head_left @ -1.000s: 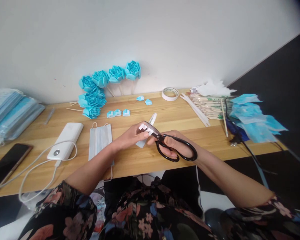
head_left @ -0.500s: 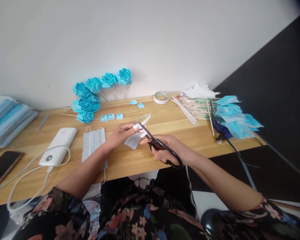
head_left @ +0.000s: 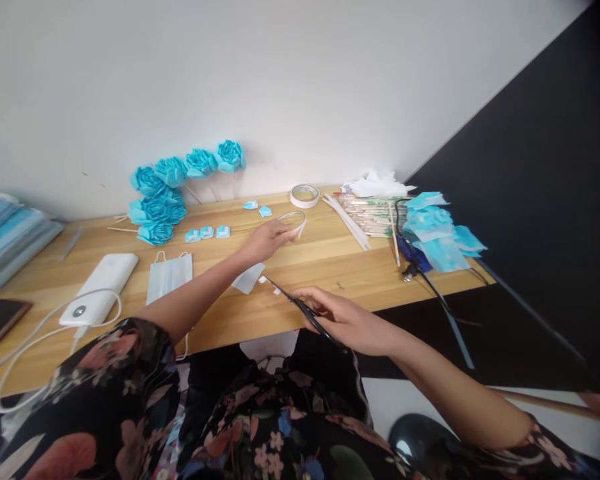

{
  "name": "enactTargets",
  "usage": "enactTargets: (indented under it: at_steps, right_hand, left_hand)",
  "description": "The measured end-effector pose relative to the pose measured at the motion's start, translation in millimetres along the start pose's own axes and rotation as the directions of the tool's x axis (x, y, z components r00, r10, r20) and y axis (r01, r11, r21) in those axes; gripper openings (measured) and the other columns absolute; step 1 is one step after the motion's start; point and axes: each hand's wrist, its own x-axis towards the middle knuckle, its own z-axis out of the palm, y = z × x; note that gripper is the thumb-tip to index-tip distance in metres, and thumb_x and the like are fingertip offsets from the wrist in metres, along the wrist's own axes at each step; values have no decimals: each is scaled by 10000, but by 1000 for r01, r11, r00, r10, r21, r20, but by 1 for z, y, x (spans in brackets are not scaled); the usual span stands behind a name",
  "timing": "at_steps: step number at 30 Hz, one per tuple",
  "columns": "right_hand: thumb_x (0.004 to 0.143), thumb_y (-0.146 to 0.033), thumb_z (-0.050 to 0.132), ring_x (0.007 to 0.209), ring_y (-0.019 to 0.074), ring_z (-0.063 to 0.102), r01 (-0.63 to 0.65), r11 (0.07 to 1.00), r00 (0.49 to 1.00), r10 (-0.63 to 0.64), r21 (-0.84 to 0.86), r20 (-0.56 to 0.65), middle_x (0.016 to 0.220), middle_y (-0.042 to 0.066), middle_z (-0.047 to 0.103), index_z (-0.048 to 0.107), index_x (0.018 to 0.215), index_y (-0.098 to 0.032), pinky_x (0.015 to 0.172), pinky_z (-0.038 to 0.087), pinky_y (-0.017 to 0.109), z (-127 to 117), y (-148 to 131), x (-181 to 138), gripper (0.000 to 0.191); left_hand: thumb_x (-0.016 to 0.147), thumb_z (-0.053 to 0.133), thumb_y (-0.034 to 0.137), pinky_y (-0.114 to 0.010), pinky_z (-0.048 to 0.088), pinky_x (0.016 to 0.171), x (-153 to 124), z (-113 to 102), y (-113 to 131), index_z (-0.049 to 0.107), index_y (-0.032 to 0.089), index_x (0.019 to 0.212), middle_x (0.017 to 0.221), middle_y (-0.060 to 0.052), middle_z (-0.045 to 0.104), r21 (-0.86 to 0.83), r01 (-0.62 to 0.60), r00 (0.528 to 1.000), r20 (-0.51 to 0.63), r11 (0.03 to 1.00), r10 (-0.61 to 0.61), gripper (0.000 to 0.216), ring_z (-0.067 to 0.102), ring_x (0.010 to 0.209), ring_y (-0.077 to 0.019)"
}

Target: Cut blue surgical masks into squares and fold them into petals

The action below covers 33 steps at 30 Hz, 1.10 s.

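Note:
In my left hand [head_left: 266,241] is a looped strip of white tape [head_left: 300,220], pinched between the fingers above the table. My right hand [head_left: 347,319] grips black scissors [head_left: 310,317] at the handles, blades pointing forward and left. Small white tape pieces [head_left: 263,280] cling near the blade tips. Just left of the blades, a pale square of mask fabric [head_left: 249,278] lies on the table. Behind my left hand are two small folded blue pieces [head_left: 265,211], and further left several more folded pieces [head_left: 207,233] in a row.
Blue fabric flowers [head_left: 173,171] on sticks stand against the wall. A tape roll [head_left: 305,195], wooden sticks [head_left: 373,212] and blue fabric petals [head_left: 433,227] lie toward the right. A face mask [head_left: 169,277], power bank [head_left: 100,290], phone [head_left: 0,323] and stacked masks [head_left: 15,240] are at the left.
My left hand has moved away from the scissors toward the back of the table, carrying the tape strip. My right hand has drawn lower with the scissors, small tape pieces on the blades.

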Motion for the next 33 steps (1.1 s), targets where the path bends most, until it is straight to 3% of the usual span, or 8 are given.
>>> enactTargets:
  at_steps: [5,9,14,18,23,29,31,33]
  right_hand:
    - [984,-563,496,1248,272,583,-125,989,972,139,83,-189,1314,113,662,610,1368,-237,1123,393,491,-23,9,-41,516]
    - [823,-613,708,1149,270,620,-57,945,957,144,322,-253,1291,132,662,530,1464,-236,920,524,394,-28,24,-64,765]
    - [815,-439,776,709,144,597,-89,853,912,277,514,-302,1151,138,715,654,1304,-204,551,462,255,-25,37,-68,556]
    - [846,-531,715,695,192,674,-183,798,897,375,575,-234,971,161,760,699,1151,-123,600,533,312,-35,28,-51,509]
    - [827,-553,718,629,165,665,-179,933,896,286,313,-340,778,74,740,702,1102,-125,548,481,260,-50,26,3,509]
    - [869,-389,660,538,126,552,-248,968,882,241,37,-404,672,16,664,688,1195,-127,512,416,249,-49,36,70,420]
    - [907,-330,614,594,154,582,-319,922,869,191,-222,-457,716,51,689,715,1178,-133,574,437,281,-48,32,77,350]
    - [943,-330,577,779,222,643,-340,744,865,7,-575,-502,854,113,732,768,1034,-158,683,455,325,-46,25,78,272]
  left_hand:
    - [969,502,409,-375,435,863,48,42,-17,754,146,881,1026,-135,676,289,-67,996,-35,955,80,374,586,973,-259]
    - [972,518,416,-415,434,958,69,55,-8,753,153,1075,1232,-172,639,381,-108,994,34,918,102,368,589,1106,-307]
    - [996,491,397,-439,435,1041,59,30,12,577,152,1395,1410,-194,561,349,-69,997,44,934,57,477,578,1226,-325]
    - [1002,477,395,-430,393,1126,21,-14,17,558,168,1395,1403,-151,578,264,-29,990,-123,964,64,461,528,1312,-283]
    - [962,506,402,-402,475,1041,-42,-60,7,628,154,1309,1364,-151,610,187,74,985,-170,980,-41,444,577,1238,-264]
    - [900,544,445,-321,544,778,-102,-76,-21,671,166,1231,1299,-151,651,107,223,957,-212,969,-197,451,646,1016,-225]
    - [893,550,448,-311,538,766,-115,-79,-28,686,164,1200,1236,-143,685,68,237,952,-213,969,-218,439,655,974,-211]
    - [892,552,446,-308,535,749,-125,-82,-30,698,154,1175,1130,-130,724,12,262,946,-204,965,-254,432,665,899,-196]
